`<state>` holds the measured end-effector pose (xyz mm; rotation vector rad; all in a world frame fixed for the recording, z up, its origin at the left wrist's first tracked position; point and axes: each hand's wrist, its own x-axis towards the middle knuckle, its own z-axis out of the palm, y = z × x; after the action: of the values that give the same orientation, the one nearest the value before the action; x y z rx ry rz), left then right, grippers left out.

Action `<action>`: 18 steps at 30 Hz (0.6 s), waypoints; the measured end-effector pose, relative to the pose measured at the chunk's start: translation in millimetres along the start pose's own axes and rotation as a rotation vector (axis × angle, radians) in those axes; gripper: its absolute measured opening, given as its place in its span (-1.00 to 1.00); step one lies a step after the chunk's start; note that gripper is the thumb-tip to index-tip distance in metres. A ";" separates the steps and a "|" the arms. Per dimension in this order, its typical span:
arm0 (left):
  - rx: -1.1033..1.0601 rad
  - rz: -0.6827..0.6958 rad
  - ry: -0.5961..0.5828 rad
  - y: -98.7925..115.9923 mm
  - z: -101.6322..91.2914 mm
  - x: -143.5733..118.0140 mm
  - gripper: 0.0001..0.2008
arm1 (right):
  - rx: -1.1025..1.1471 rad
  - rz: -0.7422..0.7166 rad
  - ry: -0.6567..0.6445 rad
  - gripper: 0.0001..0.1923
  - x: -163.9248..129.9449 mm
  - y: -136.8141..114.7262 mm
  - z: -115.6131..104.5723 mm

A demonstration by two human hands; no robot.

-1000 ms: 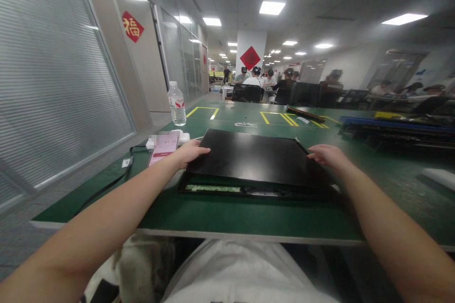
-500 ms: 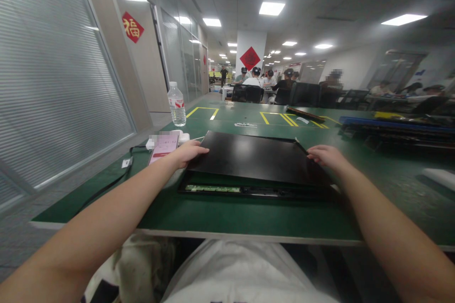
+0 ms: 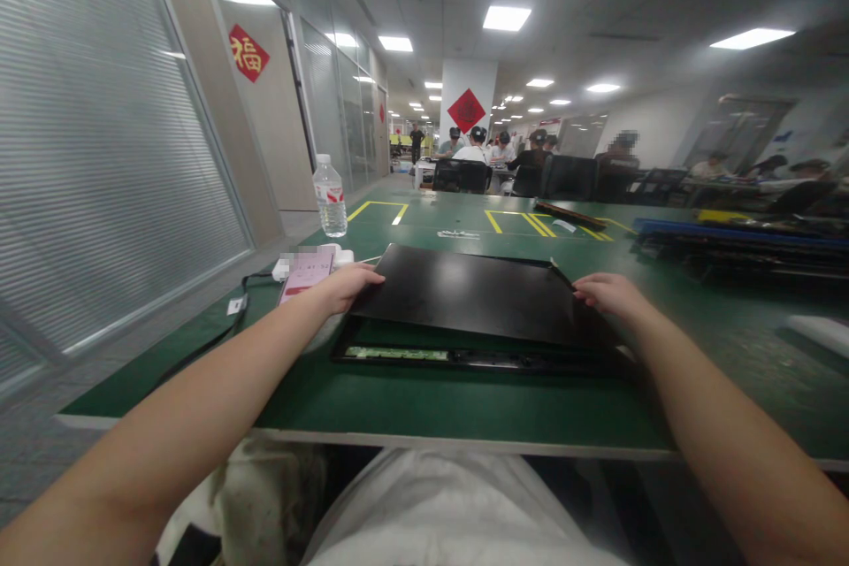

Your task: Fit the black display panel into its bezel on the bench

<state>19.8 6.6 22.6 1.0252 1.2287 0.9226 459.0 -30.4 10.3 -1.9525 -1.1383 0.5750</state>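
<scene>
red 福 sign [image 3: 248,53] | water bottle [image 3: 330,195] red label | hands grip black panel [image 3: 468,294]

one black panel [image 3: 468,294]; one water bottle [image 3: 330,195]; one phone [image 3: 306,272]; two hands

Single head view, forward and low over the near table [image 3: 424,407].

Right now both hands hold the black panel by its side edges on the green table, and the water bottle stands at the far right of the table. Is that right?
Not quite. The head view shows the water bottle at the far left of the green table, not the right. The rest stands: the left hand and right hand hold the black panel by its side edges.
</scene>
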 end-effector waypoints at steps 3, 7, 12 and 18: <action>-0.034 -0.020 0.000 -0.3 -0.4 1.6 -0.74 | -0.013 0.003 -0.004 -0.88 1.4 0.8 -0.1; -0.062 -0.031 -0.002 -1.0 -1.5 3.3 -0.63 | -0.049 -0.015 -0.012 -0.86 2.9 2.6 1.0; -0.076 -0.046 -0.022 -1.4 -2.8 4.7 -0.59 | -0.104 -0.062 -0.011 -0.83 7.2 6.7 -0.8; -0.069 -0.021 -0.040 -3.1 -5.1 7.4 -0.59 | -0.196 -0.140 0.068 -0.77 14.9 9.3 -11.0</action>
<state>15.6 13.3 17.3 0.9703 1.1646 0.9179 478.8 -24.6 9.3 -2.0194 -1.3174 0.3299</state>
